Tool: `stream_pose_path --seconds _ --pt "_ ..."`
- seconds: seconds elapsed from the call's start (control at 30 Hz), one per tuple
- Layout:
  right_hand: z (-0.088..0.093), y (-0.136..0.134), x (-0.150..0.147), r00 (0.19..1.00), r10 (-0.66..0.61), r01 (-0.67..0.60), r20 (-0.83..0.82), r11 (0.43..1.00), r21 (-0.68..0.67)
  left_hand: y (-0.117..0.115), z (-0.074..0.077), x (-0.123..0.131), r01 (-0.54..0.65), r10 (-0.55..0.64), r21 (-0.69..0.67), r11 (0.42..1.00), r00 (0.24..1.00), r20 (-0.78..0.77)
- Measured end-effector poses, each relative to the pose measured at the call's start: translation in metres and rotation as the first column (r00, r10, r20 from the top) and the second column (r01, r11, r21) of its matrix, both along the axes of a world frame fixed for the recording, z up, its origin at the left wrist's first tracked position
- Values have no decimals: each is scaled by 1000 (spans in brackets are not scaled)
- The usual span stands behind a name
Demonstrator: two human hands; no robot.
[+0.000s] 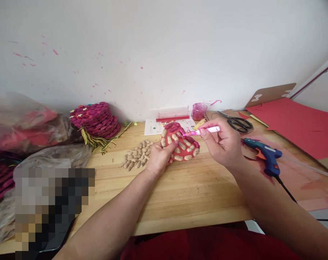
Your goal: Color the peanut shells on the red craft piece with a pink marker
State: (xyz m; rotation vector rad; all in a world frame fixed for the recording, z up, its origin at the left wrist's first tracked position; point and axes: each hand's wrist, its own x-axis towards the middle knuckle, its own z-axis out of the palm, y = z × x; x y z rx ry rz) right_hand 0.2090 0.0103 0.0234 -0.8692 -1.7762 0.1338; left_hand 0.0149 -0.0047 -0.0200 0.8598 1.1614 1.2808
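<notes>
The person's right hand (225, 142) pinches a slim white-handled brush (210, 130) between thumb and fingers, the other end of its grip showing beyond them. The brush's long axis lies close to level across the view, dipping slightly toward the left; its pink-stained tip points left, at the magenta peanuts on the red piece (189, 148), though whether it touches them cannot be told for certain. The left hand (160, 157) grips that piece by its lower left edge, thumb pressed on the face and fingers curled below, holding it over the wooden table (191, 195), in front of the person. The peanut-covered face is turned up toward the wearer, its longer stretch running from upper left to lower right. Peanuts along the top and upper right are magenta, while most of the others are bare. Loose peanuts (137, 155) lie just left of the left hand; a cup of pink paint (199, 112) stands behind the piece, and scissors (238, 124) and a blue glue gun (272, 162) lie to the right
</notes>
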Motion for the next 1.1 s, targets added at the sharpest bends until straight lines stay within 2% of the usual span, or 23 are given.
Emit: stream_pose_path --seconds 0.1,0.23,0.37,0.57,0.77,0.97,1.1 --pt "-2 2 0 998 54 -54 -16 998 -36 -1 0 0 9 -9 0 1000 1000 -5" --pt "-5 4 1 999 19 -22 -39 997 -75 -1 -1 -1 10 -10 3 1000 1000 -7" --pt "-8 8 4 993 53 -66 -104 989 -129 -1 -2 0 34 -34 14 999 999 -3" --pt "-11 11 8 994 32 -45 -107 991 -125 -2 1 0 61 -61 12 998 998 -6" --pt "0 0 2 998 65 -64 6 997 -31 0 -2 -1 57 -56 33 998 998 -19" --pt "2 -5 -6 990 46 -57 137 995 78 -1 0 -2 53 -43 58 997 985 -169" --pt "0 -3 -8 979 39 -63 200 991 117 -3 1 -1 62 -39 100 993 976 -215"
